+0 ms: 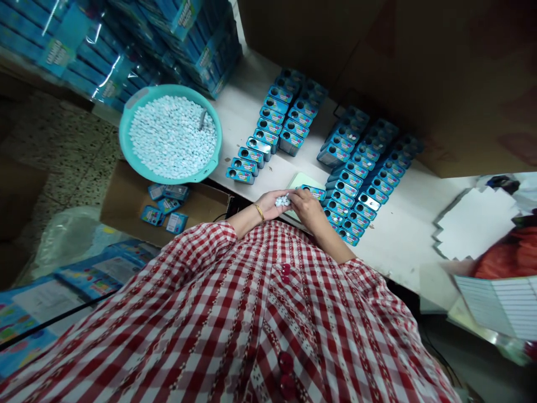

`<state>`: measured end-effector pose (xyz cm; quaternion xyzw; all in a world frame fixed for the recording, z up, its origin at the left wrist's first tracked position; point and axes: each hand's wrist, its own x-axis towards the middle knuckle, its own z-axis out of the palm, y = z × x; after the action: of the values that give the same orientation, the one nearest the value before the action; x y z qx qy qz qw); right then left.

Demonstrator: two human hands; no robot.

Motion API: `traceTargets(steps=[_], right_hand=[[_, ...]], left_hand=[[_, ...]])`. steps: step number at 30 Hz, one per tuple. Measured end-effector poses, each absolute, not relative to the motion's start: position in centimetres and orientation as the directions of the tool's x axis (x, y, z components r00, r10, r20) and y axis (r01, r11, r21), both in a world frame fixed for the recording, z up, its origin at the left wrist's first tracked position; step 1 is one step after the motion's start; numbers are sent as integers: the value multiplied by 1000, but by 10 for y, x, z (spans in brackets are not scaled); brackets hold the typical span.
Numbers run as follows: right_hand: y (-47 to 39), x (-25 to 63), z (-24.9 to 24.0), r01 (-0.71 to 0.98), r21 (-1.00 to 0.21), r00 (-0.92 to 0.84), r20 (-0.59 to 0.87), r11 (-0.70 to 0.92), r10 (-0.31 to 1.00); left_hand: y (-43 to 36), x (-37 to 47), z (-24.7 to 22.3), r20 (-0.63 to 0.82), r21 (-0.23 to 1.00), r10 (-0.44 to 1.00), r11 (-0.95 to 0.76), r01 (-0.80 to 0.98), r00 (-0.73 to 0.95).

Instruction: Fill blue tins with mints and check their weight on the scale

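red-and-white checked clothing (235, 313) fills the space closest to the lens, its sleeves leading out to two bare hands working just beyond it. the left hand (271, 206) is turned palm up and cupped, its fingers loosely curved, with a small heap of pale pellets (282, 200) lying in the hollow; a gold bracelet (259, 211) circles that wrist. the right hand (306, 206) comes in palm down, fingers bent, the tips touching the edge of the heap; whether thumb and finger are pinching a pellet i cannot tell, since its own knuckles cover them. right behind these knuckles sits a blue tin (315, 193), partly hidden, at a pale green pad (300, 180) on the white table (403, 240); i cannot tell whether the hand touches it. more tins with round dark holes in their tops stand upright in rows, one group (272, 115) ahead to the left, another (344, 188) close by on the right. off to the left, a teal bowl (125, 134) is full of the same pellets, a grey handle (202, 119) poking out, and below it a cardboard box (126, 196) holds small blue packs (176, 223).
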<state>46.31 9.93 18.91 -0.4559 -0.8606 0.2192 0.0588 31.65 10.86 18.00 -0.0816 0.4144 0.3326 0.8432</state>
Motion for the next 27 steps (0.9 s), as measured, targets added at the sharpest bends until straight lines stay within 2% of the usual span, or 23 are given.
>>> traceTargets(steps=[6, 10, 15, 17, 19, 23, 27], right_hand=[[107, 482, 184, 798, -487, -398, 16, 354, 917], [114, 496, 175, 819, -512, -300, 6, 261, 954], [112, 496, 175, 762, -614, -242, 28, 208, 970], [104, 484, 180, 749, -622, -263, 39, 229, 964], [94, 467, 186, 747, -593, -359, 20, 300, 933], [77, 432, 190, 756, -498, -539, -108, 424, 835], [69, 414, 183, 727, -519, -615, -201, 449, 762]], left_hand=[[116, 321, 181, -774, 161, 498, 752, -639, 392], [115, 310, 173, -791, 182, 494, 754, -631, 362], [108, 301, 168, -792, 170, 488, 753, -636, 366], [106, 301, 169, -779, 153, 491, 751, -642, 390], [105, 302, 170, -767, 139, 495, 749, -648, 407], [99, 296, 170, -785, 122, 471, 754, -645, 402], [83, 280, 169, -820, 90, 426, 755, -649, 383]])
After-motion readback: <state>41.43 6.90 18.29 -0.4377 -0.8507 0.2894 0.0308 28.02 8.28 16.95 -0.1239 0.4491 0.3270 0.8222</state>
